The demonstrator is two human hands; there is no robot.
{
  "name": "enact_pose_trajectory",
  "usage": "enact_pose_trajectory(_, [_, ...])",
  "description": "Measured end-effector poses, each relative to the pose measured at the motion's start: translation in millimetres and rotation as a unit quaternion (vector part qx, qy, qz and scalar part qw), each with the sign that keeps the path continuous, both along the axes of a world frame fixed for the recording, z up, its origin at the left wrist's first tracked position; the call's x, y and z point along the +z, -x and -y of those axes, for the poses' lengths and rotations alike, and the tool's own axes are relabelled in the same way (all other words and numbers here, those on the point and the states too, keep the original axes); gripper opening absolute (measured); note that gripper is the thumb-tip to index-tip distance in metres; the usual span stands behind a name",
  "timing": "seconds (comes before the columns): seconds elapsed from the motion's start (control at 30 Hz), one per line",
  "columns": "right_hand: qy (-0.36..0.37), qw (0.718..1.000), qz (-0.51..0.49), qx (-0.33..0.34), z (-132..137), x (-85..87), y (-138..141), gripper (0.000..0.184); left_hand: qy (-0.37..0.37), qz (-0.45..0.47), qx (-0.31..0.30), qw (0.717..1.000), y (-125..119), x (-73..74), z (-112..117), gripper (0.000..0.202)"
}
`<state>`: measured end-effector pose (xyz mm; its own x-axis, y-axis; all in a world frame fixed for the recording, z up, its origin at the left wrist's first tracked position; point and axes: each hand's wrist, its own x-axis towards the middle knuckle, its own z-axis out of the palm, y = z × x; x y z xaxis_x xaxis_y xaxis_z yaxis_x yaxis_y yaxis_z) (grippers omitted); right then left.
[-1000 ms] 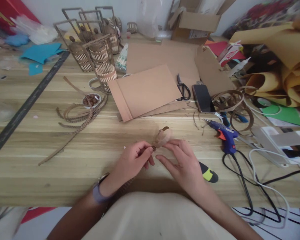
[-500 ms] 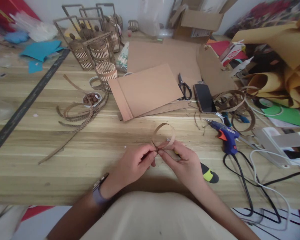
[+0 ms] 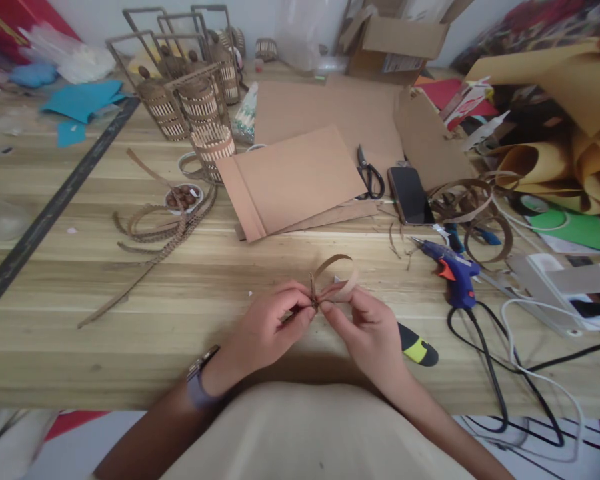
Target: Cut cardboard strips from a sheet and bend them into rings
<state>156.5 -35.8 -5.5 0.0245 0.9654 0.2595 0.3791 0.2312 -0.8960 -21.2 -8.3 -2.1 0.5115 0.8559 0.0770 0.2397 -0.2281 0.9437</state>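
Observation:
My left hand (image 3: 273,327) and my right hand (image 3: 367,330) meet over the near middle of the wooden table (image 3: 190,293). Both pinch the crossing ends of a thin brown cardboard strip bent into a loop (image 3: 336,277). The loop stands up just beyond my fingertips. A watch is on my left wrist. A black and yellow cutter (image 3: 417,348) lies on the table right behind my right hand.
A blue glue gun (image 3: 450,270) with its cable lies to the right, near curled strips (image 3: 467,203) and a phone (image 3: 409,195). Scissors (image 3: 369,175) and folded cardboard (image 3: 293,180) lie ahead. Woven lantern baskets (image 3: 190,100) and corrugated strips (image 3: 155,230) sit left.
The strip went from a blurred shape in my fingers to a clear loop. My right hand closed in to pinch its ends together with the left, and the loop tilted a little.

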Motion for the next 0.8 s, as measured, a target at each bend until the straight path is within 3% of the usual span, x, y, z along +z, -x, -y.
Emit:
enact_pose_trajectory(0.23, [0.094, 0.989, -0.104, 0.036, -4.4, -2.7, -2.7, 0.011, 0.022, -0.006, -0.002, 1.0, 2.2, -0.3, -0.3, 0.017])
enact_pose_trajectory(0.4, [0.108, 0.988, -0.102, 0.044, -3.8, -3.1, -4.4, 0.015, 0.063, -0.002, -0.003, 0.998, 2.0, -1.6, 0.5, 0.019])
enact_pose_trajectory(0.57, [0.016, 1.0, 0.014, 0.009, 1.2, -2.9, -1.2, 0.008, 0.11, 0.028, 0.007, 0.994, 1.4, -3.5, 0.5, 0.02])
enact_pose_trajectory(0.8, [-0.11, 0.984, 0.14, 0.018, 2.9, -4.0, -1.1, 0.01, 0.168, -0.001, 0.053, 0.984, -4.8, -5.1, 0.5, 0.019])
